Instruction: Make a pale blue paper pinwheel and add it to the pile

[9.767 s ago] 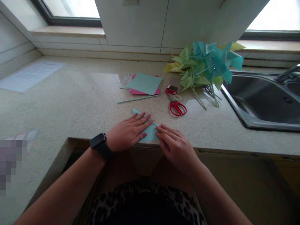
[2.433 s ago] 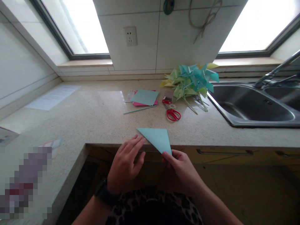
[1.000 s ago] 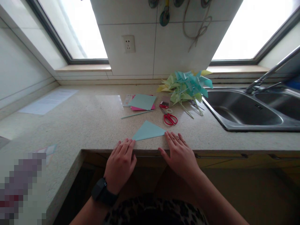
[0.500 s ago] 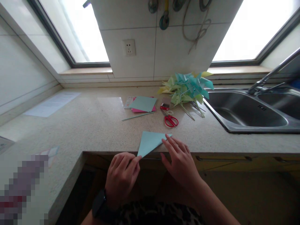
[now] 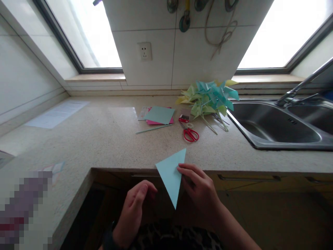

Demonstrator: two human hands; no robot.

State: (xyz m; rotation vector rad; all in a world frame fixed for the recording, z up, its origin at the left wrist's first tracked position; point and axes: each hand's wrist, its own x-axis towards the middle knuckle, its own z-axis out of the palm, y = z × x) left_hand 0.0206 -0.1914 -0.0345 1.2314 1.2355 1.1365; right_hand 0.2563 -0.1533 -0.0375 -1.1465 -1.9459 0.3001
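Note:
A light blue paper triangle is lifted off the counter, in front of its edge, one corner pointing down. My right hand pinches its right edge. My left hand hovers just left of the paper, fingers loosely curled, holding nothing and not touching it. Both hands are below the front edge of the speckled counter.
Red scissors, a small red box, a stack of coloured paper squares and a thin stick lie farther back. A heap of green and blue paper pinwheels sits beside the steel sink. A printed sheet lies far left.
The triangle lay on the counter edge with both hands on it; now my right hand has lifted it off and turned it, and my left hand has let go.

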